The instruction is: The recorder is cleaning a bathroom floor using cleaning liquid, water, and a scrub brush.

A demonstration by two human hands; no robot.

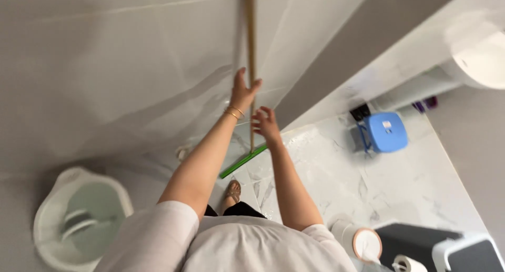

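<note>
1. Bathroom: white marble-look floor [342, 182], big pale wall tiles [105, 67] ahead of you, camera looking steeply down over your shoulders.
2. You stood w/ a long-handled floor squeegee; its wooden handle [251, 51] ran near upright, top end out of frame, green blade [243, 161] on the wet floor just ahead of your sandalled foot [232, 191].
3. Left hand [243, 92] was higher up the handle, fingers half spread, palm against the shaft. Looked more like a loose hold than a tight fist.
4. Right hand [264, 123] sat lower, just beside the shaft, fingers curled; can't tell if it actually gripped or only touched.
5. Key relation: handle's long axis ran up between both hands, blade below and in front; left hand clearly the one on it.
6. Around you: white basin [79, 219] lower left, blue stool [386, 131] to the right, paper roll [407, 263] near the bottom right.
</note>
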